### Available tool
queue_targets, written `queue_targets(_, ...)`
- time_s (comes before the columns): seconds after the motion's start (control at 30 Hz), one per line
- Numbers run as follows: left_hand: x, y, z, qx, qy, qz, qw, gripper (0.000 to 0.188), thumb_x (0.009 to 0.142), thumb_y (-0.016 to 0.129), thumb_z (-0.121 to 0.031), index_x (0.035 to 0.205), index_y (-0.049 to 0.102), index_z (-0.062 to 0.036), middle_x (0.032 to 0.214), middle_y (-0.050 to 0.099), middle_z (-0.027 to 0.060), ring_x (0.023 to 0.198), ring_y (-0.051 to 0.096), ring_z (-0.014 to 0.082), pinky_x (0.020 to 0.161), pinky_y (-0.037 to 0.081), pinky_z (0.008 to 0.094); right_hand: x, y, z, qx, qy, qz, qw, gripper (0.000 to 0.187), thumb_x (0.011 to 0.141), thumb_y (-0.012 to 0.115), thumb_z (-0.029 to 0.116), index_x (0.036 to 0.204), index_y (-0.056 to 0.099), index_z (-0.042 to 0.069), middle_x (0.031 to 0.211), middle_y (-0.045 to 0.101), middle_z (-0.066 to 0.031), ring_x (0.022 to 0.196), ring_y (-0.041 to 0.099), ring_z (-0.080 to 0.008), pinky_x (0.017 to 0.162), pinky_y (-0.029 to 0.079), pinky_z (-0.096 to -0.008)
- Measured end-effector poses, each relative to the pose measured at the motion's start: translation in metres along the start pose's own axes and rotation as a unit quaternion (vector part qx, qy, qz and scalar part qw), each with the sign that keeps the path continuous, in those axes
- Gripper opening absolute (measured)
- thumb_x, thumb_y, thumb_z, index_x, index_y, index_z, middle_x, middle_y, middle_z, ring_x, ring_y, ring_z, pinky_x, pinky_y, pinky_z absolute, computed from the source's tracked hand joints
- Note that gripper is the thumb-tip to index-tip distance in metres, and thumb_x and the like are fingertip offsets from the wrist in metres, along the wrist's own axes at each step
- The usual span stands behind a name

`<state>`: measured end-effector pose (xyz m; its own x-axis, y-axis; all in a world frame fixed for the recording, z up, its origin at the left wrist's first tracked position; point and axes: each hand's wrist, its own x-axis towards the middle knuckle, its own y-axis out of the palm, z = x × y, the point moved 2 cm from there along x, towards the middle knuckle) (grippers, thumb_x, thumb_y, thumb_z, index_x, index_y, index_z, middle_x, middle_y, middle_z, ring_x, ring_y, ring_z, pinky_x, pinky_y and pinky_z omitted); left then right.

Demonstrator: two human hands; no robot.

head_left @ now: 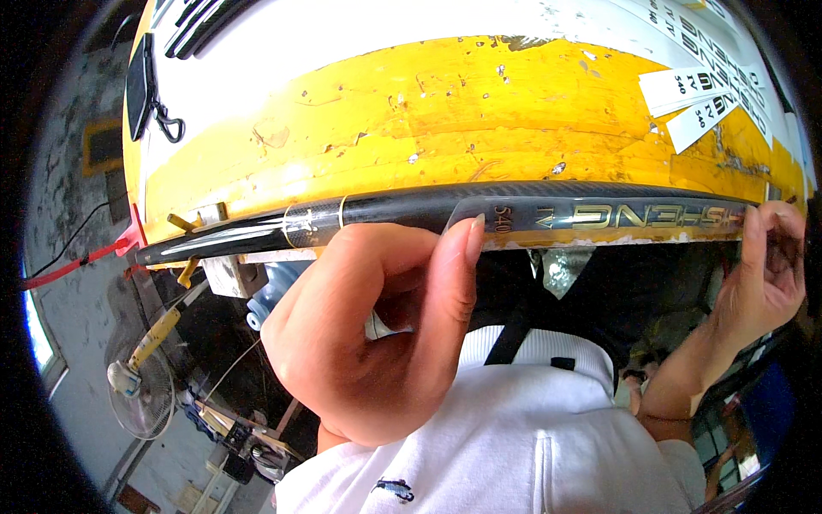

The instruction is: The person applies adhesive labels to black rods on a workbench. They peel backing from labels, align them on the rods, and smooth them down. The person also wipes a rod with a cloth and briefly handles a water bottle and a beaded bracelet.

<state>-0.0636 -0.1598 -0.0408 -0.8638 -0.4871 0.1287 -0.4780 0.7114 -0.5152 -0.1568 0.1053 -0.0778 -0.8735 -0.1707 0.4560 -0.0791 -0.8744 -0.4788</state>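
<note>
A long black tapered rod (398, 202) with thin gold bands lies along the near edge of the yellow tabletop. Over its right half runs a clear decal strip (634, 216) with gold lettering. My left hand (368, 334) is closed, thumb and bent forefinger at the strip's left end, in front of the rod. At the far right, my right hand (766, 274) pinches the strip's other end, its thumb upright against it. Whether the strip touches the rod all along, I cannot tell.
White printed label strips (698, 120) fan out at the back right. A flat black case (141, 86) with a cord loop lies far left, near several black rods (201, 30). A small yellow peg (181, 223) stands by the rod's left end. A fan (141, 394) is below left.
</note>
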Motion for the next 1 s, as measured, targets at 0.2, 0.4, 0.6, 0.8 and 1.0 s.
queue_targets(0.2, -0.005, 0.002, 0.009, 0.005, -0.008, 0.000, 1.000, 0.018, 0.075, 0.074, 0.001, 0.066, 0.059, -0.0007, 0.050, 0.051, -0.0013, 0.043, 0.041, 0.0009, 0.042, 0.030, 0.0158, 0.000, 0.000, 0.002, -0.006, -0.009, 0.004, 1.000, 0.022, 0.083, 0.062, -0.008, 0.102, 0.057, 0.001, 0.093, 0.062, -0.0102, 0.083, 0.058, -0.0120, 0.078, 0.047, -0.0238)
queue_targets(0.4, -0.006, 0.003, 0.009, -0.005, -0.025, -0.009, 1.000, 0.018, 0.076, 0.074, 0.001, 0.066, 0.059, -0.0008, 0.051, 0.051, -0.0017, 0.044, 0.041, 0.0010, 0.042, 0.030, 0.0157, -0.001, 0.000, 0.006, -0.014, -0.023, 0.005, 1.000, 0.024, 0.082, 0.063, -0.008, 0.103, 0.057, 0.001, 0.094, 0.062, -0.0101, 0.083, 0.058, -0.0115, 0.079, 0.047, -0.0229)
queue_targets(0.6, -0.004, 0.002, 0.008, -0.002, -0.047, -0.002, 0.999, 0.017, 0.076, 0.074, 0.001, 0.066, 0.059, -0.0007, 0.052, 0.052, -0.0017, 0.044, 0.042, 0.0013, 0.043, 0.031, 0.0158, -0.002, 0.001, 0.008, -0.012, -0.021, 0.010, 1.000, 0.024, 0.082, 0.063, -0.008, 0.102, 0.057, 0.002, 0.094, 0.061, -0.0099, 0.083, 0.058, -0.0113, 0.079, 0.047, -0.0225)
queue_targets(0.8, -0.004, 0.001, 0.011, 0.023, 0.018, 0.008, 1.000, 0.017, 0.075, 0.074, 0.002, 0.067, 0.059, -0.0005, 0.052, 0.053, -0.0016, 0.045, 0.043, 0.0016, 0.043, 0.032, 0.0159, -0.004, -0.004, 0.006, -0.050, -0.025, 0.017, 0.998, 0.013, 0.084, 0.062, -0.006, 0.094, 0.059, 0.002, 0.089, 0.060, -0.0084, 0.079, 0.056, -0.0105, 0.073, 0.045, -0.0218)
queue_targets(1.0, -0.007, 0.003, 0.012, -0.013, -0.011, -0.014, 1.000, 0.017, 0.075, 0.074, 0.002, 0.067, 0.060, 0.0000, 0.052, 0.053, -0.0016, 0.045, 0.042, 0.0015, 0.043, 0.031, 0.0157, 0.016, -0.016, 0.019, 0.062, -0.125, 0.013, 0.990, 0.035, 0.079, 0.076, 0.017, 0.093, 0.046, 0.004, 0.076, 0.056, -0.0066, 0.062, 0.050, -0.0107, 0.057, 0.041, -0.0192)
